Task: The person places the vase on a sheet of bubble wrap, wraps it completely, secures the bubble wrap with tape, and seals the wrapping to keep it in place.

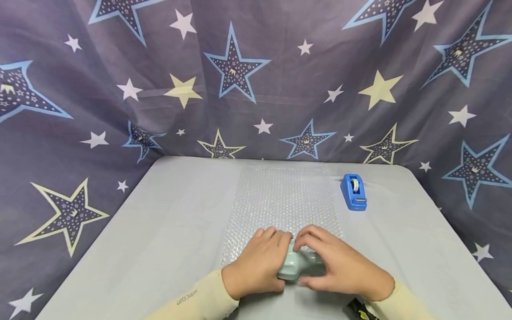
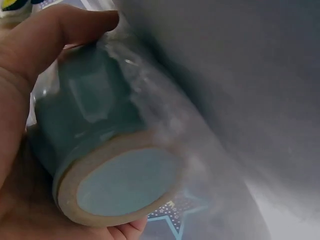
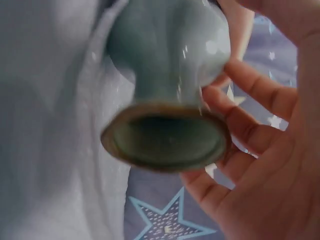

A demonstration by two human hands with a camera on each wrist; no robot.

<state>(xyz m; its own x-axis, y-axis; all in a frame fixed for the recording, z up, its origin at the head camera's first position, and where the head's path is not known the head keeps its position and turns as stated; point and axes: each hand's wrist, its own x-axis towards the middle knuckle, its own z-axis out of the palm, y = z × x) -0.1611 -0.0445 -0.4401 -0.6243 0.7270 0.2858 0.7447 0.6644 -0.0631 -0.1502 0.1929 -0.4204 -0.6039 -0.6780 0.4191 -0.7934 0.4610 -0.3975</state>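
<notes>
A pale green glazed ceramic vase (image 1: 294, 264) lies on its side at the near edge of a bubble wrap sheet (image 1: 280, 200). My left hand (image 1: 260, 262) grips it round the base end. In the left wrist view, the thumb bends over the vase body (image 2: 95, 95), clear wrap lies against its side, and the unglazed foot ring shows. Around the mouth end, my right hand (image 1: 340, 264) is loosely cupped, fingers and thumb apart. In the right wrist view, its fingers (image 3: 250, 125) lie along the neck, beside the open brown-rimmed mouth (image 3: 167, 140).
A blue tape dispenser (image 1: 354, 192) with a roll of tape stands right of the bubble wrap. The white table (image 1: 188, 200) ends at a grey star-patterned curtain (image 1: 256, 115) behind and at both sides.
</notes>
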